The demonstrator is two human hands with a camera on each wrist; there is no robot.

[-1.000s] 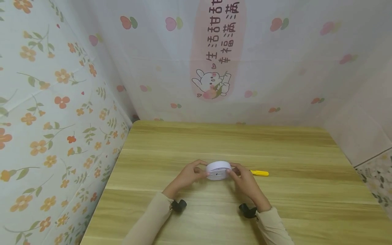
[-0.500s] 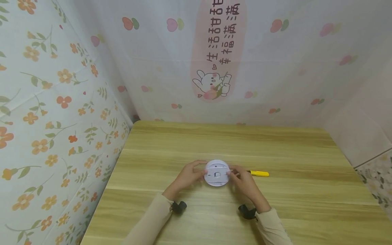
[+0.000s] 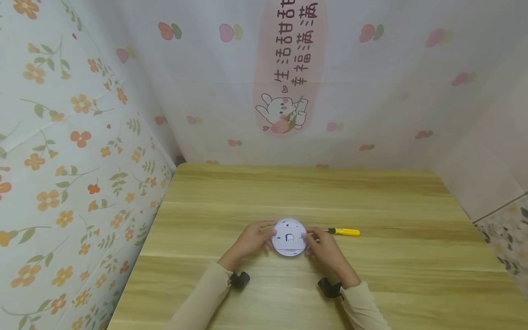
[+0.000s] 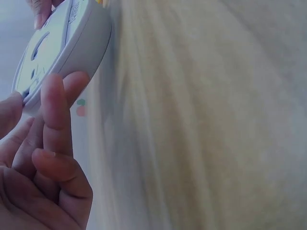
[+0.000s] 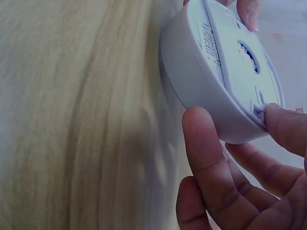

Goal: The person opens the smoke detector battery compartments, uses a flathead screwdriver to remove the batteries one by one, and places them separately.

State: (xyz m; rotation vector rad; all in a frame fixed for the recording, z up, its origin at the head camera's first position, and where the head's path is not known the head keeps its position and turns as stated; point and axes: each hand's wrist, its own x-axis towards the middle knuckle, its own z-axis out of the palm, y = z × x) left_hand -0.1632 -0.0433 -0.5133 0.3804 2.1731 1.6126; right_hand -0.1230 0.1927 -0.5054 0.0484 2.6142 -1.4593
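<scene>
A round white device (image 3: 284, 247), shaped like a smoke alarm, is held between both hands over the table. Its flat back, with a round centre hole and small slots, faces the head camera. My left hand (image 3: 250, 240) grips its left rim, thumb on the back face and fingers around the side. On the opposite rim my right hand (image 3: 327, 249) holds it the same way. Printed text shows on the back of the device (image 5: 230, 57) in the right wrist view. Just beyond the right hand lies a screwdriver (image 3: 346, 232) with a yellow handle; its tip is hidden.
The wood-grain table (image 3: 231, 192) extends around the hands on all sides. A flowered cloth (image 3: 82, 183) hangs along the left, and a printed curtain (image 3: 206, 91) stands behind the table's far edge. Black wrist cameras (image 3: 330, 288) sit on both wrists.
The device has tilted so its back turned from nearly edge-on to facing the head camera. Both hands kept their grip. More of the screwdriver's shaft now shows beside the right hand.
</scene>
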